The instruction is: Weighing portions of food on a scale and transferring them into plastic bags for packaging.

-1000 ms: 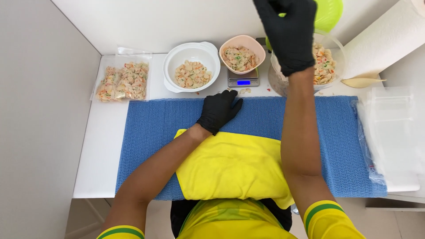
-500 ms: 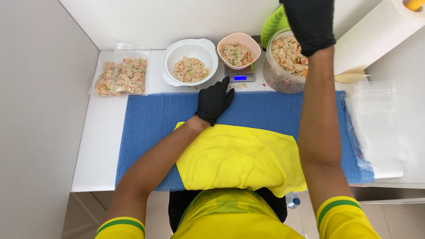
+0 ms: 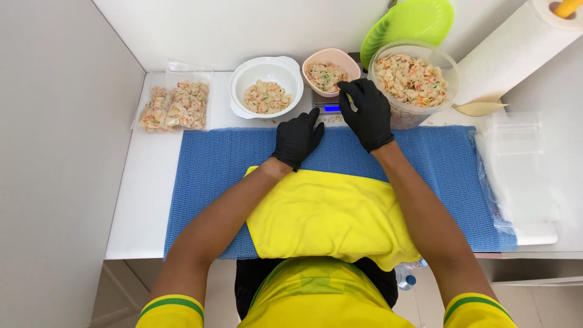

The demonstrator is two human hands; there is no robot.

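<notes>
The right hand [image 3: 366, 114], fingers pinched on a small pasta piece [image 3: 350, 99], hovers just right of the pink bowl [image 3: 331, 70] at upper centre. The left hand [image 3: 297, 138] lies flat and empty, farther below.

Both bare forearms are reaching forward, the black-gloved left hand [image 3: 297, 137] lying flat, palm down, fingers together, while the gloved right hand [image 3: 366, 113] is hovering slightly farther out, its fingertips [image 3: 348, 91] curling into a pinch.
</notes>
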